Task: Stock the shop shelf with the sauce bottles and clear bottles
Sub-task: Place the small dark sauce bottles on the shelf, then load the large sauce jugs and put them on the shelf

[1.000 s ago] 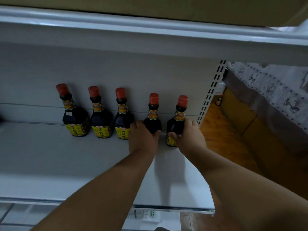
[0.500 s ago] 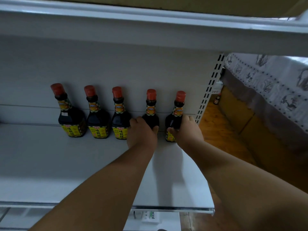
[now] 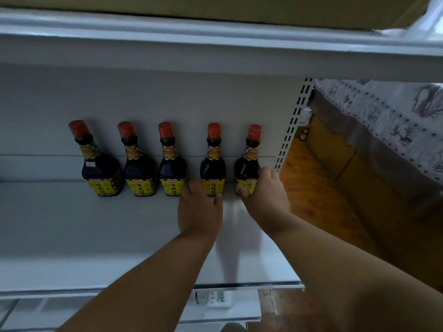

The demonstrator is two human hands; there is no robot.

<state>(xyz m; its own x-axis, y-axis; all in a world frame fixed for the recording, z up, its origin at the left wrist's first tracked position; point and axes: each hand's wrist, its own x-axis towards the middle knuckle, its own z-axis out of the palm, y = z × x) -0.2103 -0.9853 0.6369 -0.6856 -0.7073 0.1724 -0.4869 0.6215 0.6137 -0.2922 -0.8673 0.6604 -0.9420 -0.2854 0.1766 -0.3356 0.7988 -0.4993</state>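
Observation:
Several dark sauce bottles with red caps and yellow labels stand in a row at the back of the white shelf (image 3: pixel 72 231). My left hand (image 3: pixel 200 207) grips the base of the fourth sauce bottle (image 3: pixel 213 166). My right hand (image 3: pixel 266 197) grips the base of the fifth sauce bottle (image 3: pixel 248 164), the last one on the right, close to the slotted upright (image 3: pixel 291 125). Both bottles stand upright on the shelf. The other three sauce bottles (image 3: pixel 141 168) stand untouched to the left. No clear bottles are in view.
Another white shelf (image 3: pixel 215 51) hangs overhead with a cardboard box (image 3: pixel 215 10) on it. To the right are a wooden floor (image 3: pixel 311 188), a small bottle (image 3: pixel 304 133) on it, and a patterned cloth (image 3: pixel 383 121). A white packet (image 3: pixel 219 299) lies on the shelf below.
Both hands have slid down the two right bottles towards their bases, uncovering more of the labels. The two bottles stand slightly further back, level with the row.

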